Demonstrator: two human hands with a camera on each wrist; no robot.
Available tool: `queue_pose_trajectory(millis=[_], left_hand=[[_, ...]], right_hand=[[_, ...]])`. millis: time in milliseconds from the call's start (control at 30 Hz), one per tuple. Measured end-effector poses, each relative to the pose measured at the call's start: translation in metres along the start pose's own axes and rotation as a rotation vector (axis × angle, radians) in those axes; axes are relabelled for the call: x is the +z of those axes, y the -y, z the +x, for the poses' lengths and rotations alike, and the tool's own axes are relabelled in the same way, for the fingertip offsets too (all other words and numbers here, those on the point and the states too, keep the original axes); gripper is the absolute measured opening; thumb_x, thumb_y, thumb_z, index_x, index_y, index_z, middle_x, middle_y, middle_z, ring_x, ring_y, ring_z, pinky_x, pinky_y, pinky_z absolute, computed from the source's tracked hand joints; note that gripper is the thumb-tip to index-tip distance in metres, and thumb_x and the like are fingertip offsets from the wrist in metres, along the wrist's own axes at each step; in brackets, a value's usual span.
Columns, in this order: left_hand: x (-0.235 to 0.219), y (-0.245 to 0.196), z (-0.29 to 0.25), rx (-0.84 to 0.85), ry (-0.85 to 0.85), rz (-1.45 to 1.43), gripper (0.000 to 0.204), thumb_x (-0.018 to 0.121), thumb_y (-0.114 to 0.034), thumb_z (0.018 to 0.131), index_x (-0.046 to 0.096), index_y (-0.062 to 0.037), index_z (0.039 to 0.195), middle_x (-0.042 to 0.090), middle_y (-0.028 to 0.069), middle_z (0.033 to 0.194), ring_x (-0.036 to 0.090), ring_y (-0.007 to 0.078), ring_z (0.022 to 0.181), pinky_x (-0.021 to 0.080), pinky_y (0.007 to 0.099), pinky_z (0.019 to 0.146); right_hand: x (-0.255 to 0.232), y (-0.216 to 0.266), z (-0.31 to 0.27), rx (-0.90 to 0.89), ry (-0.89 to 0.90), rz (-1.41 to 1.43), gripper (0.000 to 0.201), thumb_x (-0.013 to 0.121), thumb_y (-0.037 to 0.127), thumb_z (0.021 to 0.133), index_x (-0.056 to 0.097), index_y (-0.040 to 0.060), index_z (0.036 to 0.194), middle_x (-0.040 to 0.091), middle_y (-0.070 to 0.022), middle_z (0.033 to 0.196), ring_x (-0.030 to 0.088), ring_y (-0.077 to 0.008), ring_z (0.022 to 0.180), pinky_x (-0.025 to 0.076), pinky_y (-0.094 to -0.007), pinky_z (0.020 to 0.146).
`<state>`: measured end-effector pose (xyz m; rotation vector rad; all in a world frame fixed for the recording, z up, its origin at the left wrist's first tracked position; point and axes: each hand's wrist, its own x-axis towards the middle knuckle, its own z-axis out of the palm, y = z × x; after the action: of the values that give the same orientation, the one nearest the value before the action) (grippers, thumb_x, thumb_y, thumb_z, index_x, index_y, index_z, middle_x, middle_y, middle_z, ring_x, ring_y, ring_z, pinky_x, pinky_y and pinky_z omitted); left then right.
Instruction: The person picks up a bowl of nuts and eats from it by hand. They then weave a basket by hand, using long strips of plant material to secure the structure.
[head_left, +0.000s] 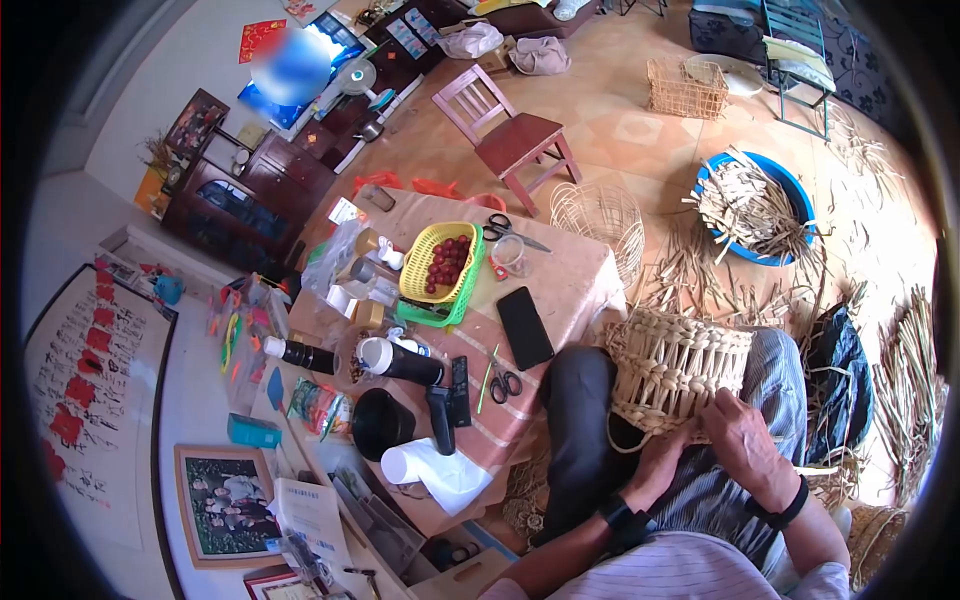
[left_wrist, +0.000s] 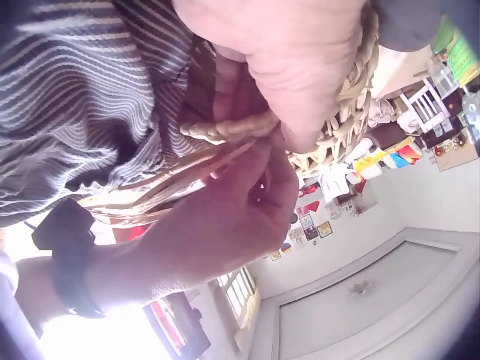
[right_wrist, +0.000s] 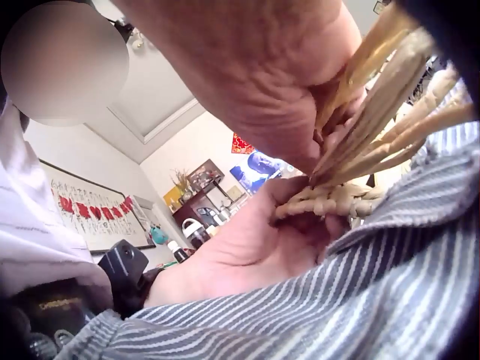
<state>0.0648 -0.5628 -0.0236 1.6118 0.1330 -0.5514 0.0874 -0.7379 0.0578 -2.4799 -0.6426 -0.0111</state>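
A woven straw basket [head_left: 680,365] lies across the person's lap, its openwork side facing up. The left hand [head_left: 662,468] grips its braided rim [right_wrist: 326,206], thumb on top and fingers curled beneath. Close beside it, the right hand [head_left: 745,445] pinches flat straw strands [right_wrist: 382,97] where they meet the rim. Loose ends of these strands fan out past the right hand in the right wrist view. Both hands' fingertips meet at the rim in the left wrist view, where the left hand hides part of the basket.
Left of the lap, a table [head_left: 590,285] carries a fruit basket [head_left: 430,250], a phone [head_left: 525,328], scissors [head_left: 505,385] and bottles. A blue tub [head_left: 805,205] of straw, a wire-like basket [head_left: 600,220] and a wooden chair [head_left: 520,140] stand on the floor. Loose straw [head_left: 905,390] lies at right.
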Motion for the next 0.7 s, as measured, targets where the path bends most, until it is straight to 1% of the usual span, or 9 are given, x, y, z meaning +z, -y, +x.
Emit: queue_pose_trajectory(millis=[100, 167, 200, 300, 400, 500, 533, 633, 700], left_hand=[[-0.007, 0.001, 0.003, -0.011, 0.072, 0.188, 0.035, 0.046, -0.029, 0.113, 0.069, -0.0032, 0.118, 0.075, 0.0099, 0.097, 0.072, 0.0181, 0.097, 0.056, 0.0318, 0.089], [-0.012, 0.052, 0.018, 0.420, 0.091, 0.307, 0.035, 0.047, -0.028, 0.112, 0.068, -0.0026, 0.123, 0.075, 0.0097, 0.109, 0.071, 0.0199, 0.106, 0.056, 0.0323, 0.095], [-0.013, 0.046, 0.017, 0.632, 0.103, 0.364, 0.035, 0.048, -0.028, 0.112, 0.067, -0.0022, 0.126, 0.075, 0.0096, 0.115, 0.071, 0.0208, 0.111, 0.055, 0.0325, 0.098], [-0.006, 0.023, 0.004, 0.180, 0.397, -1.157, 0.039, 0.056, -0.020, 0.108, 0.057, 0.0010, 0.141, 0.065, 0.0101, 0.138, 0.063, 0.0229, 0.128, 0.048, 0.0385, 0.114], [-0.008, 0.044, 0.015, 0.026, 0.434, -1.274, 0.047, 0.060, -0.009, 0.104, 0.047, -0.0020, 0.149, 0.057, 0.0106, 0.148, 0.058, 0.0237, 0.135, 0.048, 0.0417, 0.118], [-0.002, 0.095, 0.039, -0.065, 0.352, -1.220, 0.057, 0.065, -0.009, 0.104, 0.040, -0.0038, 0.155, 0.052, 0.0101, 0.153, 0.058, 0.0236, 0.134, 0.051, 0.0415, 0.116], [0.002, 0.101, 0.045, -0.093, 0.348, -1.215, 0.055, 0.065, -0.012, 0.105, 0.041, -0.0048, 0.154, 0.052, 0.0100, 0.153, 0.058, 0.0232, 0.134, 0.052, 0.0412, 0.115], [0.005, 0.107, 0.055, -0.178, 0.352, -1.197, 0.048, 0.064, -0.021, 0.108, 0.046, -0.0088, 0.150, 0.056, 0.0096, 0.148, 0.060, 0.0220, 0.132, 0.054, 0.0394, 0.113], [0.004, 0.110, 0.060, -0.196, 0.435, -1.240, 0.046, 0.063, -0.021, 0.108, 0.047, -0.0085, 0.150, 0.058, 0.0095, 0.146, 0.061, 0.0224, 0.130, 0.055, 0.0392, 0.112]], right_hand=[[-0.006, -0.001, -0.002, -0.040, 0.018, -0.006, 0.012, 0.062, 0.003, 0.083, 0.059, -0.0013, 0.094, 0.054, -0.0185, 0.092, 0.064, -0.0378, 0.084, 0.054, -0.0468, 0.071], [-0.009, 0.000, 0.001, -0.042, 0.018, -0.039, 0.012, 0.062, 0.003, 0.083, 0.058, -0.0015, 0.093, 0.055, -0.0189, 0.092, 0.065, -0.0381, 0.084, 0.054, -0.0470, 0.071], [-0.009, 0.000, 0.002, -0.028, 0.021, -0.065, 0.011, 0.062, 0.003, 0.083, 0.058, -0.0014, 0.093, 0.055, -0.0188, 0.091, 0.065, -0.0382, 0.083, 0.054, -0.0470, 0.070], [-0.009, 0.004, 0.008, 0.019, 0.029, -0.127, 0.013, 0.064, 0.002, 0.082, 0.058, -0.0010, 0.093, 0.056, -0.0182, 0.090, 0.065, -0.0386, 0.080, 0.053, -0.0471, 0.069], [-0.009, 0.003, 0.013, 0.014, 0.010, -0.132, 0.015, 0.065, 0.002, 0.081, 0.058, -0.0005, 0.095, 0.056, -0.0173, 0.089, 0.066, -0.0386, 0.078, 0.053, -0.0468, 0.066], [-0.016, 0.004, 0.015, 0.013, 0.031, -0.074, 0.017, 0.065, 0.003, 0.081, 0.058, 0.0000, 0.096, 0.057, -0.0170, 0.089, 0.067, -0.0380, 0.078, 0.053, -0.0466, 0.065], [-0.018, 0.005, 0.016, 0.017, 0.047, -0.048, 0.017, 0.066, 0.003, 0.081, 0.058, 0.0002, 0.096, 0.057, -0.0169, 0.089, 0.067, -0.0378, 0.078, 0.053, -0.0465, 0.065], [-0.006, 0.000, 0.011, 0.029, -0.024, -0.023, 0.014, 0.071, 0.007, 0.085, 0.058, 0.0022, 0.088, 0.056, -0.0166, 0.084, 0.065, -0.0400, 0.075, 0.052, -0.0490, 0.064], [0.000, -0.005, 0.009, 0.019, -0.039, -0.013, 0.015, 0.071, 0.007, 0.085, 0.058, 0.0021, 0.088, 0.056, -0.0161, 0.084, 0.065, -0.0395, 0.075, 0.052, -0.0488, 0.064]])
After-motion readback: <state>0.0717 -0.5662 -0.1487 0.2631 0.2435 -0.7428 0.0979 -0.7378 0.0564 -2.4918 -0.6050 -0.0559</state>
